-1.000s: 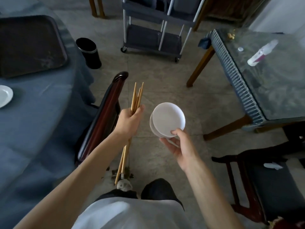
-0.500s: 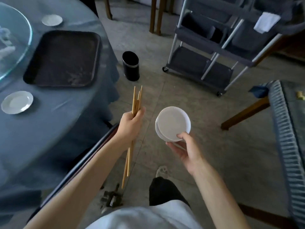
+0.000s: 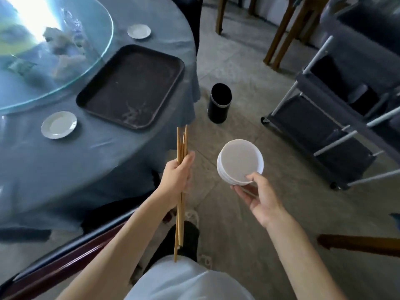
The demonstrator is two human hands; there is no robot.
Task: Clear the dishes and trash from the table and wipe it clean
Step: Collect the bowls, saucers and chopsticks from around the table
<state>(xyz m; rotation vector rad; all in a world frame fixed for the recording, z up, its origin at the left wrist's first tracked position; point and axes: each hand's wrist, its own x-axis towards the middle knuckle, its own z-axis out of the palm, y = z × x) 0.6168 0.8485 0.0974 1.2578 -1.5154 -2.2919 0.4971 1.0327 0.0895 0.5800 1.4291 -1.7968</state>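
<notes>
My left hand (image 3: 177, 180) grips a bundle of wooden chopsticks (image 3: 181, 148), held upright beside the round table's edge. A stack of small white plates (image 3: 239, 161) rests in my right hand (image 3: 257, 198), over the floor to the right of the table. The table (image 3: 65, 165) wears a blue-grey cloth. On it lie a dark empty tray (image 3: 132, 85), a small white plate (image 3: 58, 124) near the front and another white plate (image 3: 139, 31) further back. A glass turntable (image 3: 54, 40) with blurred items fills the table's far left.
A black cylindrical bin (image 3: 219, 102) stands on the floor just right of the table. A grey multi-shelf cart (image 3: 337, 109) sits at the right. A dark red chair back (image 3: 65, 263) crosses the lower left. Wooden furniture legs (image 3: 281, 33) stand at the back.
The view has swung left toward the round table, bringing the turntable and both plates into sight. Both hands keep their loads and have come closer to the table's edge.
</notes>
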